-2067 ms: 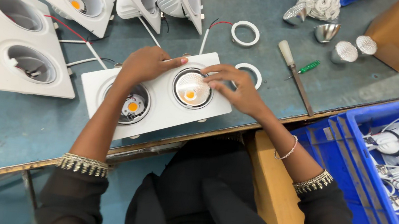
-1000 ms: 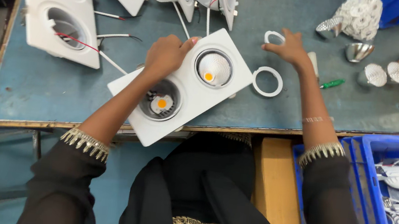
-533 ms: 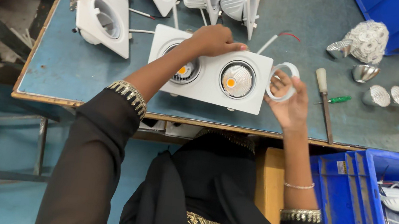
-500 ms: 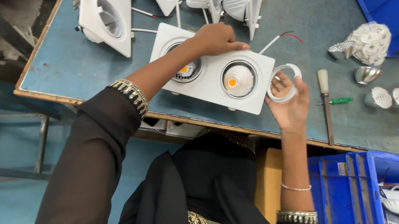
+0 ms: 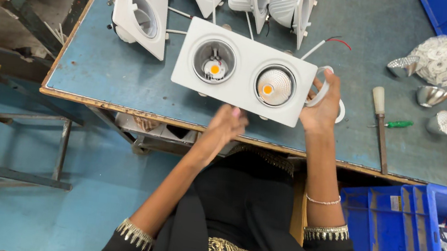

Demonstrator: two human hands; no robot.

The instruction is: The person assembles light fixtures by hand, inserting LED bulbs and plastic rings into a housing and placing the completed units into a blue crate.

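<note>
A white rectangular twin-lamp fixture lies on the blue-grey worktable, with two round recessed lamps showing orange centres. My right hand grips a white plastic ring against the fixture's right end. My left hand hovers just under the fixture's near edge, fingers loosely curled, holding nothing that I can see. A second white ring lies on the table, partly hidden behind my right hand.
Several more white fixtures are piled at the table's far side. A green-tipped screwdriver, silver reflector cups and a bag of parts lie to the right. Blue crates stand at the lower right.
My left hand has come off the fixture's left lamp and dropped to its near edge. My right hand still holds the ring, now at the fixture's right end.
</note>
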